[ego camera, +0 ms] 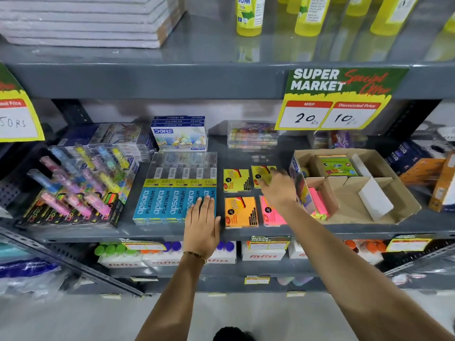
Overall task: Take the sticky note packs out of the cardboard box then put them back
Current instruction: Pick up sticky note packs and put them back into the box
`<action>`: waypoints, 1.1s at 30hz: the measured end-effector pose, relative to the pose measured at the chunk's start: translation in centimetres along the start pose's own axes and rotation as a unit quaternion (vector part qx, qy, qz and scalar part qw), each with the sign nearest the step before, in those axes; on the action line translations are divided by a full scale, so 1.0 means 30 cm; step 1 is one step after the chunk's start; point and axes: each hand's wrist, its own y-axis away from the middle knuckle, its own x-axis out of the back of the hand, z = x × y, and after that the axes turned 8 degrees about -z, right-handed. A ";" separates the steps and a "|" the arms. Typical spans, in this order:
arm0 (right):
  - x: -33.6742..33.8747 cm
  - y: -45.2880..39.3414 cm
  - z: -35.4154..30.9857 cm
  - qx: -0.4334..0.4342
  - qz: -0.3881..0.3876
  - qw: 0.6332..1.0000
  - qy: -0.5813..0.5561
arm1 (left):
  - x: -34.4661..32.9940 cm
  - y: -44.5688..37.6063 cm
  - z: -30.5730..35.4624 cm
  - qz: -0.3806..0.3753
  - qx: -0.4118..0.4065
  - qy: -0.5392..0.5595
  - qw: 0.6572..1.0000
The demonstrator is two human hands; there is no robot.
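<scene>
Several sticky note packs lie on the grey shelf (pixel 172 232): a yellow pack (pixel 235 180), a second yellow pack (pixel 261 175), an orange pack (pixel 240 211) and a pink pack (pixel 270 214). To their right stands the open cardboard box (pixel 384 193); pink and yellow notes (pixel 317 203) stick up at its left side and a green pack (pixel 337 166) sits at its back. My right hand (pixel 277 188), blurred, hovers over the second yellow pack with fingers touching it. My left hand (pixel 202 220) rests flat on the shelf edge and the blue pencil boxes.
Blue apsara pencil boxes (pixel 174 193) lie left of the packs, highlighter displays (pixel 73 188) further left. DOMS pastel boxes (pixel 179 134) and clear cases (pixel 251 134) stand behind. An orange box (pixel 440 183) sits right of the cardboard box. A price sign (pixel 334 99) hangs above.
</scene>
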 end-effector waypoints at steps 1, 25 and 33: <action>-0.009 -0.027 -0.010 -0.017 -0.026 0.999 0.008 | -0.001 0.001 -0.001 0.002 -0.001 0.000 1.000; -0.174 -0.001 -0.233 -0.014 -0.030 0.999 0.029 | -0.003 0.002 -0.011 0.007 -0.010 0.032 0.999; -0.177 -0.006 -0.243 -0.024 -0.053 0.997 0.054 | -0.006 0.002 -0.009 0.001 -0.010 0.032 0.999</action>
